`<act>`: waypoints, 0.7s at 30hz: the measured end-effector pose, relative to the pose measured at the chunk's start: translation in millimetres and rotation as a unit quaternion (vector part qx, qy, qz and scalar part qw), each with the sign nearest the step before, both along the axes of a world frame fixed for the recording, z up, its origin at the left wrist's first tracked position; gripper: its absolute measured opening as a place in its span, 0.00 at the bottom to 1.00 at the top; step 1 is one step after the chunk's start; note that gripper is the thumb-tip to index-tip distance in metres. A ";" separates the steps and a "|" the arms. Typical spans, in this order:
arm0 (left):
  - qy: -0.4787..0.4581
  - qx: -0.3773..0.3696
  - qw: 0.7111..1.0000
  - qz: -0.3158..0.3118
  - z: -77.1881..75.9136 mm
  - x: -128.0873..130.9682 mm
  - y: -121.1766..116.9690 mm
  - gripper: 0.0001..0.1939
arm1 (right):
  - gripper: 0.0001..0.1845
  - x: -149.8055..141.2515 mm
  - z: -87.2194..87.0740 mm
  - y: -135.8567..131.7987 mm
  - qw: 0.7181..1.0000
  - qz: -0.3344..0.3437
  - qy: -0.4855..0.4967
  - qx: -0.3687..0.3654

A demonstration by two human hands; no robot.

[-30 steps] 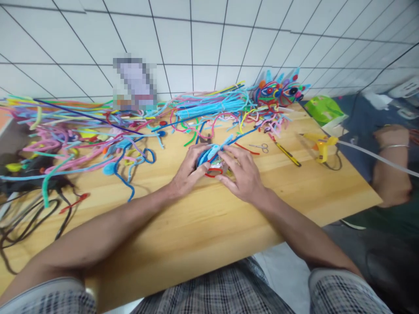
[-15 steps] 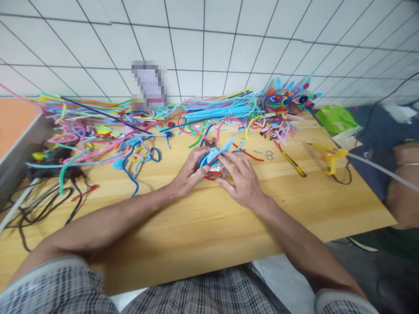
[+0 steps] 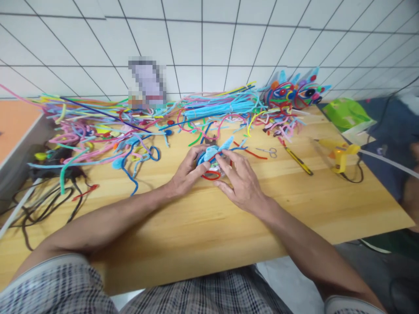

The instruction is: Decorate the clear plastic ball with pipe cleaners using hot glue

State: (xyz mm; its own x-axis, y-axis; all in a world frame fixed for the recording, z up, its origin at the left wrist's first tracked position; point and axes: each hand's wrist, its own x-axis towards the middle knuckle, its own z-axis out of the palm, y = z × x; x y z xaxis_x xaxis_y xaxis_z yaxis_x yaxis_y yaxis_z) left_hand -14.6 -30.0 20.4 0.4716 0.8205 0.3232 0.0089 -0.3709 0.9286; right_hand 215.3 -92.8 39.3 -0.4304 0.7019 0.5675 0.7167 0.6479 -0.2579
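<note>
Between my hands is a small pipe-cleaner figure (image 3: 212, 152) with a blue coiled rim, light-blue pointed pieces on top and red loops below. My left hand (image 3: 188, 172) is closed around its left side, thumb over the front. The fingers of my right hand (image 3: 240, 176) press on its right side, with the thumb lower and a little apart. My fingers cover much of the figure. Behind it lie dark-handled pliers (image 3: 210, 140), partly hidden. Small scissors (image 3: 271, 151) and a red pipe cleaner (image 3: 255, 153) lie to the right.
A yellow utility knife (image 3: 298, 160) and a yellow glue gun (image 3: 340, 157) lie rightward. Pipe cleaners (image 3: 222, 109) are heaped along the wall, beside two finished-looking colourful figures (image 3: 281, 93). Dark cables (image 3: 49, 200) trail at left. A person's arm (image 3: 410, 196) shows at the right edge.
My right fingers have shifted slightly on the figure, and more of the red loop shows below. The view has turned a little, so things at right appear farther right.
</note>
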 end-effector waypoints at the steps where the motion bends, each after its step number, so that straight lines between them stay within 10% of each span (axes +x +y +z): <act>1: 0.001 -0.003 1.000 0.001 -0.4 0.1 -0.1 0.24 | 0.43 -0.6 -0.1 -0.4 1.000 -0.007 0.000 -0.002; 21: 0.014 0.015 1.000 0.010 6.1 5.4 -3.6 0.36 | 0.40 -2.0 -2.4 1.3 0.999 -0.022 0.022 0.006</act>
